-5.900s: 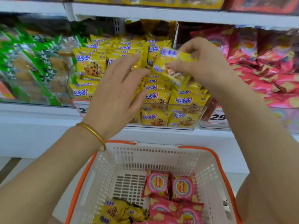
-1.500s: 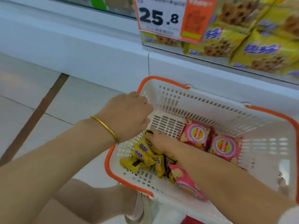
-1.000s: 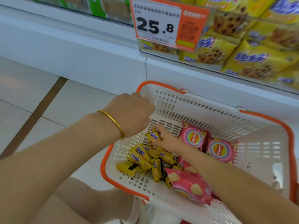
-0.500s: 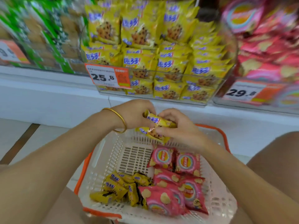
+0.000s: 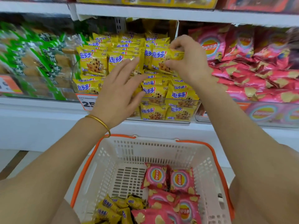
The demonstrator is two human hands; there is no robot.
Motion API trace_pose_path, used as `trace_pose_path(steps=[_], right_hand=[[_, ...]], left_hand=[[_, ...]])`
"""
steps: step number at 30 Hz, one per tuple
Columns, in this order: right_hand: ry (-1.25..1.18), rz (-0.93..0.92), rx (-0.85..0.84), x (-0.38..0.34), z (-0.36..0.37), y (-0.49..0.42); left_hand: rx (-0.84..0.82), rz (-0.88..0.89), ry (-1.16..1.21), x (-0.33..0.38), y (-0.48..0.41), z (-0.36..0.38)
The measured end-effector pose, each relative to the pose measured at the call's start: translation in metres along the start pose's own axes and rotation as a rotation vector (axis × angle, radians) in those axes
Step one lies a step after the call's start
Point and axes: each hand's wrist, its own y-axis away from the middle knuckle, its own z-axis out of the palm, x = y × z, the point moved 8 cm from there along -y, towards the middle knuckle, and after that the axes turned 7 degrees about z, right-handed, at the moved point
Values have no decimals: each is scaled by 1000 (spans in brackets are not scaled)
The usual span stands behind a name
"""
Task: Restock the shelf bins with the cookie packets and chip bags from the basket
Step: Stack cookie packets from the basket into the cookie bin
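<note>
Restocking looks partly done: the right hand (image 5: pixel 189 62) pinches a cookie packet (image 5: pixel 165 56) atop the well-filled cookie bin (image 5: pixel 182 101), the left hand (image 5: pixel 119 89) hovers spread beside it, while more packets (image 5: pixel 111 209) and chip bags (image 5: pixel 169 181) wait in the basket (image 5: pixel 145 149).

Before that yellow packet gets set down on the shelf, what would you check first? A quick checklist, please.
1. Grip: ok. The right hand pinches the cookie packet between thumb and fingers.
2. Right place: ok. The packet is at the yellow cookie bin, among matching packets.
3. Room in the bin: cannot tell. It is already piled high.
4. Left hand free to steady the pile: ok. It is open and holds nothing.
5. Stock left in the basket: ok. It holds cookie packets and chip bags.
</note>
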Motion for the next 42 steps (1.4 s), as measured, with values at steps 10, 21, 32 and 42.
trace_pose_path(steps=[10,21,32,42], right_hand=[[101,-36,-183,11,43,-20],[49,-209,178,-15,-9,49],[174,186,-1045,131,257,260],[471,0,-1619,177,366,400]], left_hand=[[-18,-2,-45,-8,-3,15],[23,66,-3,11,14,-5],[-571,75,-6,35,163,59],[-750,-15,68,15,212,88]])
